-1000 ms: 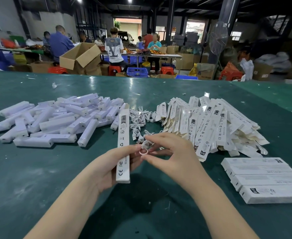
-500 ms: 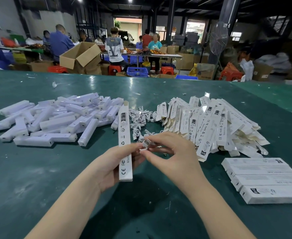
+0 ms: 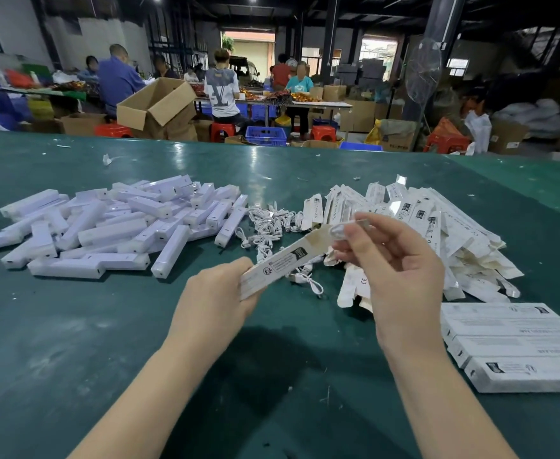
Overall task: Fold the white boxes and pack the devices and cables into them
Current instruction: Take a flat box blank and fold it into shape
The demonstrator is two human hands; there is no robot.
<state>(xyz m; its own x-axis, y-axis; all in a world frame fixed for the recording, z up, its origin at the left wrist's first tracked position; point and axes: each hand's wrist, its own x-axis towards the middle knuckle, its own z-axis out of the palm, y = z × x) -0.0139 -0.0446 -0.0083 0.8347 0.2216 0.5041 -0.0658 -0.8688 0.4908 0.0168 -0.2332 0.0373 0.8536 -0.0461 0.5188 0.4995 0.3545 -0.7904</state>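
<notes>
Two hands hold a long white box and a coiled cable above a green desk.

The left hand (image 3: 219, 293) grips the near end of the white box (image 3: 283, 260), fingers curled round it, so that the box slants up and to the right with its far end open. The right hand (image 3: 394, 260) pinches a small coiled cable (image 3: 345, 230) between thumb and fingertips, right at that open end. On the desk (image 3: 73, 342), a heap of white devices (image 3: 106, 226) lies to the left, a tangle of loose cables (image 3: 268, 226) in the middle, and a pile of flat unfolded boxes (image 3: 437, 233) to the right. Four closed boxes (image 3: 517, 346) lie side by side at the near right.
</notes>
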